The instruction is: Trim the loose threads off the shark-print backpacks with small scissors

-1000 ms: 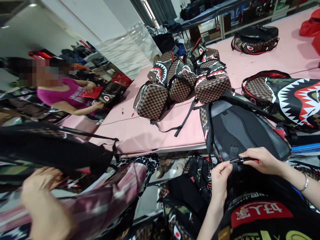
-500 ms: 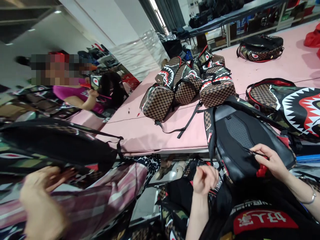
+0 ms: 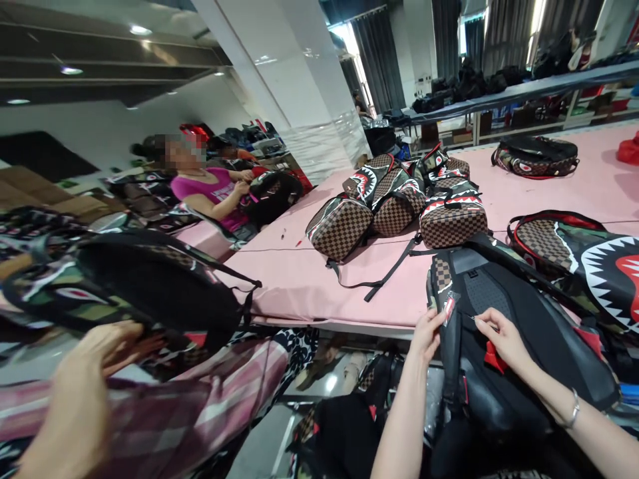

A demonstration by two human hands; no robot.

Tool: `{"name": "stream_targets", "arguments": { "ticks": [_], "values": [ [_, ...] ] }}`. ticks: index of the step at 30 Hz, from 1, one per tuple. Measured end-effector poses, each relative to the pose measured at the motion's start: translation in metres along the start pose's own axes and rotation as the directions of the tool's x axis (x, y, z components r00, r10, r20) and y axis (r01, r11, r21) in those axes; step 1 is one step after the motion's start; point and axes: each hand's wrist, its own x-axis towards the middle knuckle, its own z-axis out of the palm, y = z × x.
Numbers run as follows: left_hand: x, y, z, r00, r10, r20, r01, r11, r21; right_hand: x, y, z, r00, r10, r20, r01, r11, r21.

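Left fingers (image 3: 438, 318) pinched on small clear packet with red-and-white label (image 3: 450, 307). Right fingers (image 3: 480, 322) nearly closed, grip contents unclear; red piece (image 3: 494, 358) by that palm. Black backpack (image 3: 519, 332) back panel up beneath both hands, at edge of pink desk (image 3: 284, 286). Checkered bags (image 3: 339, 226) beyond.

Black-backed checkered backpack (image 3: 529, 326), back panel up, at table edge

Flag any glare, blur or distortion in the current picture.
Head view: the pillar leans and edges look stretched; a co-worker's forearm, lower left, looks soft; a ceiling light and the floor show bright glare.
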Motion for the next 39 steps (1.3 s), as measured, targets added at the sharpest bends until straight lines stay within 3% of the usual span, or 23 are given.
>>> {"name": "stream_targets", "arguments": {
  "ticks": [5, 12, 29, 39],
  "values": [
    [-0.006, -0.008, 0.010, 0.999, 0.030, 0.032, -0.026, 0.991, -0.131, -0.001, 0.000, 0.001, 0.995, 0.038, -0.087, -0.042, 0.998, -0.044],
    [-0.003, -0.022, 0.022, 0.993, 0.115, -0.018, -0.116, 0.976, -0.185, -0.005, 0.002, 0.000, 0.977, 0.095, -0.193, -0.118, 0.986, -0.114],
    [-0.005, -0.022, 0.027, 0.993, 0.114, -0.011, -0.114, 0.972, -0.205, -0.002, 0.003, 0.003, 0.988, -0.007, -0.153, -0.043, 0.945, -0.324],
    [-0.005, -0.020, 0.021, 0.996, 0.086, 0.014, -0.081, 0.972, -0.222, 0.006, 0.010, -0.006, 0.974, -0.227, -0.022, 0.193, 0.869, -0.455]
  ]
}}
